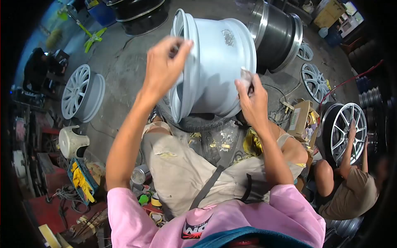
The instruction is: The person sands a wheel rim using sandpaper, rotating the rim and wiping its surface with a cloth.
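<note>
A light grey wheel rim point(219, 62) lies on its side on top of a black tire point(198, 123) in front of me. A rough silvery patch point(228, 37) shows on its barrel. My left hand point(164, 62) is at the rim's left lip, fingers curled with thumb and forefinger close together; whether anything is between them is hidden. On the right, my right hand point(252, 97) pinches a crumpled pale cloth or paper point(246, 76) beside the rim's right edge.
A black and silver rim point(277, 37) stands behind on the right. Left are a spoked wheel point(78, 93), a white stool point(73, 141) and a basket point(84, 182). A cardboard box point(302, 120) is at right, near a co-worker point(351, 190) handling a spoked wheel point(348, 132).
</note>
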`<state>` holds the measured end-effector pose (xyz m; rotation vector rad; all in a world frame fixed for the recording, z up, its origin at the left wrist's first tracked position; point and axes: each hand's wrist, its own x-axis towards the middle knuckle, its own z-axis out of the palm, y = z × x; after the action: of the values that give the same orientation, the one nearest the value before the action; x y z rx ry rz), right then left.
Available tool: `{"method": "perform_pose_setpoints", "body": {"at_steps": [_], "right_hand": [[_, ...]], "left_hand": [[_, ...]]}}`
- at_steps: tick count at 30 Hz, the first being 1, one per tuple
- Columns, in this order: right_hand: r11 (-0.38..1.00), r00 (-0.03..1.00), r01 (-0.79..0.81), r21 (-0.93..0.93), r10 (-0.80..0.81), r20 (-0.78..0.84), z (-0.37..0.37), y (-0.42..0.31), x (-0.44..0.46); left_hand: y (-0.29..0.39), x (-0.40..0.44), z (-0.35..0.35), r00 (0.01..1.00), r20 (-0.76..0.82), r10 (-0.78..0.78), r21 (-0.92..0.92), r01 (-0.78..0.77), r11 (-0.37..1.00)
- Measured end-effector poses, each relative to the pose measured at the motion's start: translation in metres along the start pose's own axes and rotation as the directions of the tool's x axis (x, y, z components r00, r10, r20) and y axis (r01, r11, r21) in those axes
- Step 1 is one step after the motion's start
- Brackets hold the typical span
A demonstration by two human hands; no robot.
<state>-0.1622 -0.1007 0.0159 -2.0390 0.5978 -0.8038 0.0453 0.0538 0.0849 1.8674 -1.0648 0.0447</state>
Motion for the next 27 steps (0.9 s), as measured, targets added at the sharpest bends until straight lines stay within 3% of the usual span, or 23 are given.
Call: {"method": "perform_pose_setpoints", "body": {"at_steps": [1,3,4,6,7,9,16,19,23,25,27], "right_hand": [[1.0,1.0,0.006,-0.001,-0.006,-0.004,0.002,0.007,0.016],[0.933,0.949,0.275,-0.232,-0.302,-0.092,0.007,0.019,0.049],[0.932,0.947,0.278,-0.233,-0.306,-0.095,0.01,0.022,0.064],[0.872,0.898,0.387,-0.302,-0.43,-0.091,0.02,0.025,0.089],[0.872,0.899,0.386,-0.301,-0.429,-0.089,0.024,0.028,0.098],[0.769,0.861,0.401,-0.499,-0.501,-0.081,0.03,0.033,0.109],[0.643,0.835,0.389,-0.66,-0.549,-0.043,0.048,0.046,0.122],[0.655,0.859,0.384,-0.651,-0.512,-0.007,0.052,0.041,0.156],[0.704,0.874,0.364,-0.61,-0.484,-0.036,0.053,0.036,0.099],[0.744,0.927,0.289,-0.602,-0.374,-0.017,0.053,0.038,0.092],[0.674,0.846,0.355,-0.648,-0.527,-0.085,0.055,0.042,0.122]], "left_hand": [[-0.009,0.026,0.006,0.989,-0.129,0.079,0.018,-0.077,0.997],[-0.038,0.075,0.025,0.96,-0.266,0.084,0.089,-0.063,0.994],[-0.043,0.091,0.033,0.959,-0.269,0.088,0.089,-0.066,0.994],[-0.048,0.112,0.054,0.968,-0.197,-0.159,0.206,0.199,0.958],[-0.051,0.109,0.066,0.966,-0.218,-0.138,0.236,0.19,0.953],[-0.054,0.106,0.065,0.946,-0.13,-0.296,0.128,0.312,0.941],[-0.047,0.102,0.071,0.945,-0.161,-0.284,0.192,0.313,0.93],[-0.044,0.103,0.067,0.941,-0.139,-0.31,0.173,0.331,0.928],[-0.059,0.101,0.067,0.932,-0.215,-0.29,0.132,0.322,0.937],[-0.065,0.101,0.075,0.932,-0.228,-0.282,0.146,0.319,0.936],[-0.063,0.104,0.083,0.946,-0.214,-0.244,0.174,0.283,0.943]]}}
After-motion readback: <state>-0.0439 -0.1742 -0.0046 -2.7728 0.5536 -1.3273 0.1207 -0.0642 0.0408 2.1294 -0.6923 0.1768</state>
